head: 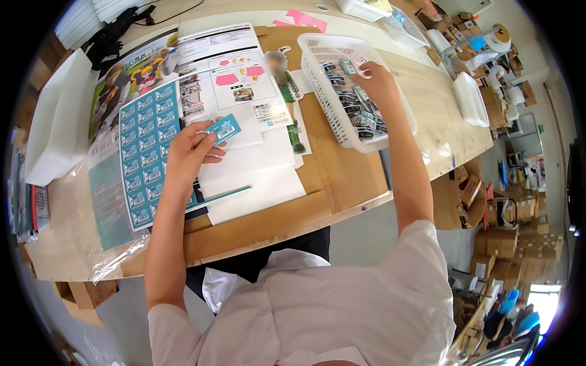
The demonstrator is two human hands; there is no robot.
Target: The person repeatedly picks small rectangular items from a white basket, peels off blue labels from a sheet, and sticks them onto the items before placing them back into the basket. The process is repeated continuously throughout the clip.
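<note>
My left hand [192, 148] pinches a small teal sticker [225, 130] with a white barcode panel between thumb and fingers. Beneath and beside that forearm lies a sheet of matching teal stickers [149, 142], laid out in rows. My right hand [376, 82] reaches into a white perforated plastic basket [322, 107], its fingers at the far right inside wall. Several small packets [352, 110] with black-and-white and teal printing are heaped in the basket. Whether the right fingers grip a packet is not clear.
Printed sheets [238, 82] and a character cutout [289, 105] lie on cardboard [339, 174] over the wooden table [439, 91]. White trays [59, 119] stand at the left, another [470, 99] at the right. Clear plastic film [120, 256] crosses the front left edge. Cartons [496, 242] stand beyond.
</note>
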